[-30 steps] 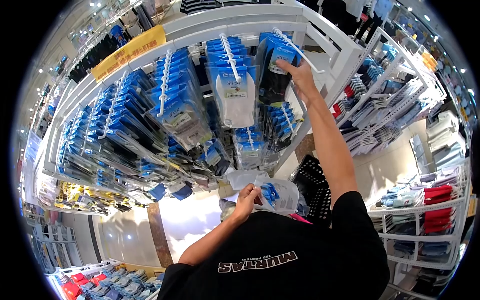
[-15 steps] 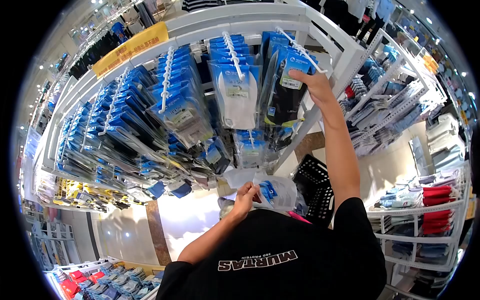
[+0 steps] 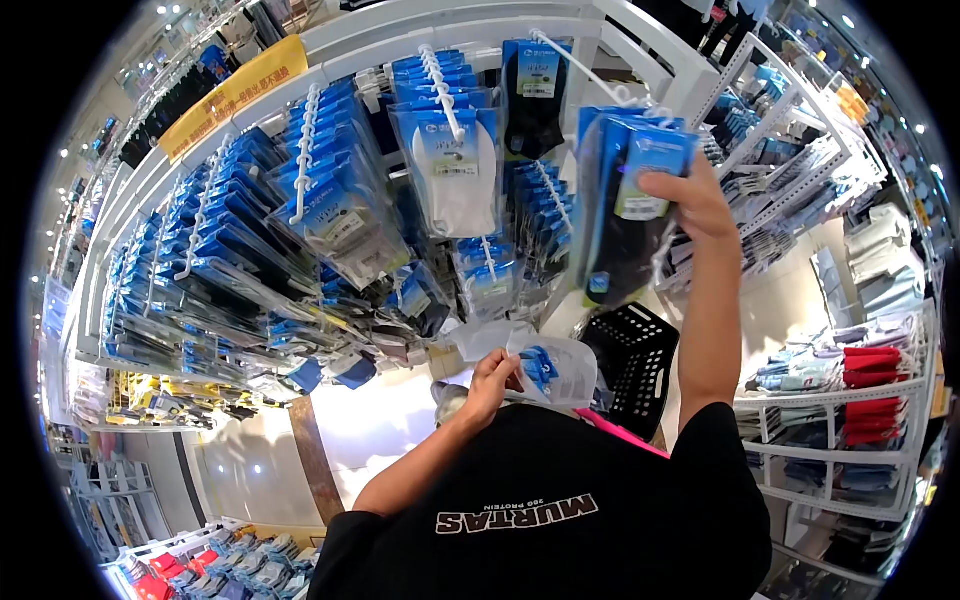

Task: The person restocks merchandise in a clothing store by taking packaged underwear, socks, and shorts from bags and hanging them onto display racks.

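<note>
My right hand [image 3: 700, 200] grips a bunch of blue-topped packs [image 3: 630, 215] with dark contents, at the outer end of the rightmost upper hook [image 3: 585, 65]. The thumb lies on the front pack by its white label. One dark pack [image 3: 537, 95] hangs further back near the same hook. Low in the middle, close to the black shirt, my left hand [image 3: 491, 383] is closed on a clear plastic bag [image 3: 570, 370] with blue printed pieces inside. A white-fronted pack [image 3: 458, 165] hangs on the hook to the left.
More blue packs [image 3: 345, 200] fill the white rack's hooks on the left. A yellow sign [image 3: 235, 95] tops the rack. Below the right hand is a black perforated basket [image 3: 630, 365]. Folded clothes lie on white shelves [image 3: 840, 460] at the right.
My right hand has drawn the bunch of packs outward and to the right along the hook, away from the back pack. My left hand still holds the bag. The view has shifted slightly.
</note>
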Motion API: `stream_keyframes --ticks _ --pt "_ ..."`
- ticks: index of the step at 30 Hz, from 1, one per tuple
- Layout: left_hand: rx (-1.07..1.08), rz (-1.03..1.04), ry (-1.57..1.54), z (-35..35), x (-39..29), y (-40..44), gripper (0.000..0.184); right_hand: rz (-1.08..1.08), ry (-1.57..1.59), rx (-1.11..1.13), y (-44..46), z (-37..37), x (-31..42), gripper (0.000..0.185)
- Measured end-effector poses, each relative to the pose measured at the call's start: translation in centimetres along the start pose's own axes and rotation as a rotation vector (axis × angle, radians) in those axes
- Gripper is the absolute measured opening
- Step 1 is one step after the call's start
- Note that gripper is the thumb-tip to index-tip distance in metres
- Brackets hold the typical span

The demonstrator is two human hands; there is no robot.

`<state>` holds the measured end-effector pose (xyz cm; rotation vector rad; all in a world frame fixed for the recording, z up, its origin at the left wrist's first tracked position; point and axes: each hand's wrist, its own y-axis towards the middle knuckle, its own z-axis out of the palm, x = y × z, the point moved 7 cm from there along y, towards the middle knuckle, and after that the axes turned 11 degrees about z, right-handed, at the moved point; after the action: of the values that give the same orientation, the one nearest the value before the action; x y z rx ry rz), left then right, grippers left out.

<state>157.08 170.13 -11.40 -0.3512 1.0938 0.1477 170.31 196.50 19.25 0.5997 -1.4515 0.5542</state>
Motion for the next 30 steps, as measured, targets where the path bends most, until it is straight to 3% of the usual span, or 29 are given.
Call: stream_keyframes --ticks 2,3,6,10,14,17,20,23,27,30 --pt "0.003 0.000 0.001 0.0 -0.1 0.1 0.023 -0.012 0.017 0.047 -1.6 -0.6 0.8 0.055" --pt "0.004 -0.001 0.004 0.2 -0.4 0.1 0.023 0.018 -0.044 0.076 -2.0 -1.9 -0.1 0.070" --pt "0.010 0.001 0.011 0.2 -0.3 0.3 0.021 -0.102 0.069 0.035 -5.1 -3.3 -0.7 0.081" --pt "0.004 -0.007 -0.070 0.3 -0.4 0.3 0.020 0.007 0.132 -0.027 -8.2 -3.1 -4.8 0.067" --pt "0.047 -0.045 -0.072 0.4 -0.2 0.4 0.017 0.157 0.088 -0.246 -10.8 -0.9 -11.7 0.060" --pt "0.061 -0.059 -0.042 0.7 -0.4 0.4 0.016 0.237 0.121 -0.344 -12.4 0.8 -17.6 0.071" --pt "0.040 -0.072 -0.077 1.8 -1.1 0.5 0.017 0.165 0.222 -0.403 -13.8 3.7 -20.4 0.067" --pt "0.062 -0.103 -0.069 2.5 -0.4 0.6 0.015 0.071 0.276 -0.612 -15.6 5.6 -23.8 0.072" --pt "0.040 -0.145 -0.100 4.7 -1.3 0.2 0.014 0.037 0.143 -0.827 -17.4 8.4 -26.2 0.064" --pt "0.009 -0.119 -0.150 4.8 -1.1 0.7 0.016 0.070 0.281 -0.706 -16.9 9.4 -28.4 0.061"
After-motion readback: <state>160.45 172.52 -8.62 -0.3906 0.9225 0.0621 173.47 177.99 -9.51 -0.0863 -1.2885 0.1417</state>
